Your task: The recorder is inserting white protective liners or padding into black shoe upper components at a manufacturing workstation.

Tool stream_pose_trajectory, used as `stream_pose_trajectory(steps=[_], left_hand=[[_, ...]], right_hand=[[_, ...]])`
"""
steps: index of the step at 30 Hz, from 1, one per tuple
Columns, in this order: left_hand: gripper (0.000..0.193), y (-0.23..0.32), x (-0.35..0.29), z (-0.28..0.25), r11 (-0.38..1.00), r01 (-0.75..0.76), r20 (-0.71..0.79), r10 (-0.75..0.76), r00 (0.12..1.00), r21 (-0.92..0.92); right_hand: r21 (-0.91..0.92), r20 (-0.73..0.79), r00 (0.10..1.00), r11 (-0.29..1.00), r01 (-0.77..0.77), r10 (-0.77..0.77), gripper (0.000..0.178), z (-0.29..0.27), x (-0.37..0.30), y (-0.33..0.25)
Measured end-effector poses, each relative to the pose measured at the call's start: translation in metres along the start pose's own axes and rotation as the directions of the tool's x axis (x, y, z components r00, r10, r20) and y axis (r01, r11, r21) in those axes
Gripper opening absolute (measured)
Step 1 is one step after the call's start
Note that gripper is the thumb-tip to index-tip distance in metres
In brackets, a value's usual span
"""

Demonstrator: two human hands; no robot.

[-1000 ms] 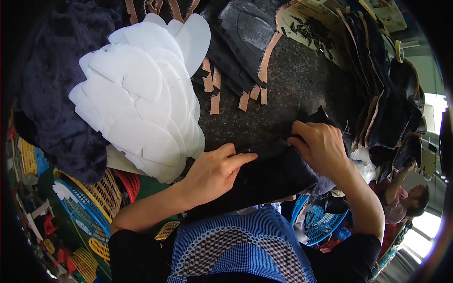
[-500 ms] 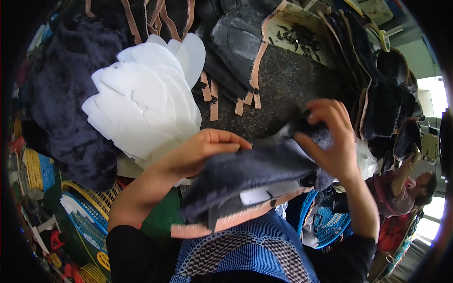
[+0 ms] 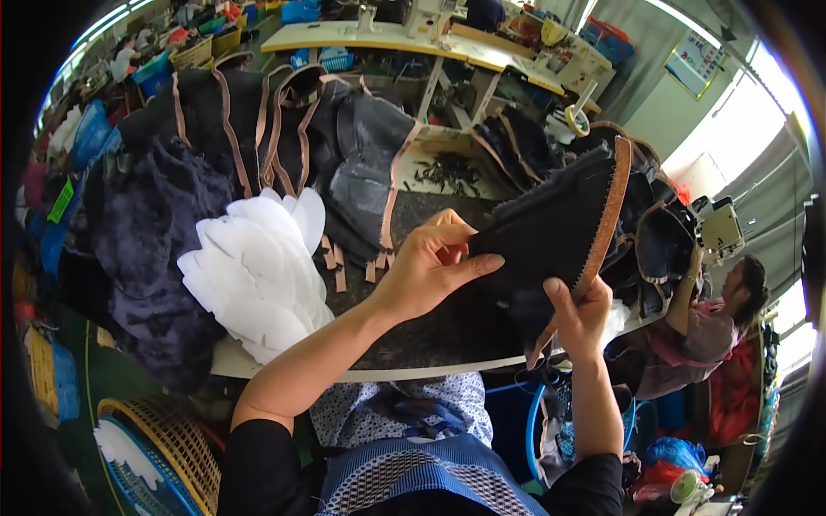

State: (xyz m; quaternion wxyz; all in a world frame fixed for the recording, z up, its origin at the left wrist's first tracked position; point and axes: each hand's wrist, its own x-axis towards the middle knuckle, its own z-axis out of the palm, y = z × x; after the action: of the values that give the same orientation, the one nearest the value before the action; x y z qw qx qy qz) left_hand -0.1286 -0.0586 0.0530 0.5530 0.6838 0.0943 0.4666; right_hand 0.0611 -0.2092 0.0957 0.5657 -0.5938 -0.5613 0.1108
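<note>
I hold up a black fabric piece (image 3: 551, 224) with a fuzzy top edge and a tan saw-toothed strip (image 3: 612, 202) along its right side. My left hand (image 3: 440, 262) pinches its left edge between thumb and fingers. Low on the right, my right hand (image 3: 582, 316) grips the piece by the tan strip, thumb in front. To the left of my left hand, a fanned stack of white cut sheets (image 3: 254, 275) lies on the dark worktable (image 3: 370, 348). Beyond my hands rest black pieces with tan edging (image 3: 361, 155).
Dark plush cloth (image 3: 159, 258) drapes over the table's left end. More black pieces (image 3: 667, 241) are piled at the right, near a person (image 3: 710, 331) at a sewing machine (image 3: 723, 232). Baskets (image 3: 176, 447) stand below left, and a blue basket (image 3: 535, 430) below right.
The black piece has been raised from near my lap and turned, so its tan strip now stands upright at the right. Both hands have shifted their hold. My view has tilted up.
</note>
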Motion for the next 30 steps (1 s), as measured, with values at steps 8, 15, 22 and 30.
stream_pose_trajectory(steps=[8, 15, 22, 30], left_hand=[[0.025, 0.006, 0.019, 0.037, 0.754, 0.415, 0.236, -0.341, 0.91, -0.508], [0.031, 0.029, 0.091, 0.078, 0.965, 0.253, 0.224, -0.261, 0.939, 0.063], [0.027, 0.009, 0.095, 0.112, 0.947, -0.05, 0.09, 0.022, 0.996, 0.316], [0.023, -0.004, 0.097, 0.111, 0.999, 0.008, 0.149, -0.014, 0.989, 0.037]], right_hand=[[0.23, -0.042, 0.997, 0.972, -0.046, 0.057, 0.023, -0.027, -0.001, 0.026], [0.38, 0.114, 0.977, 0.901, -0.212, 0.181, 0.019, -0.028, -0.01, 0.035], [0.592, -0.048, 0.961, 0.783, -0.192, 0.273, 0.064, -0.031, -0.01, 0.059], [0.581, 0.368, 0.913, 0.724, -0.372, 0.175, 0.034, -0.046, 0.01, 0.044]])
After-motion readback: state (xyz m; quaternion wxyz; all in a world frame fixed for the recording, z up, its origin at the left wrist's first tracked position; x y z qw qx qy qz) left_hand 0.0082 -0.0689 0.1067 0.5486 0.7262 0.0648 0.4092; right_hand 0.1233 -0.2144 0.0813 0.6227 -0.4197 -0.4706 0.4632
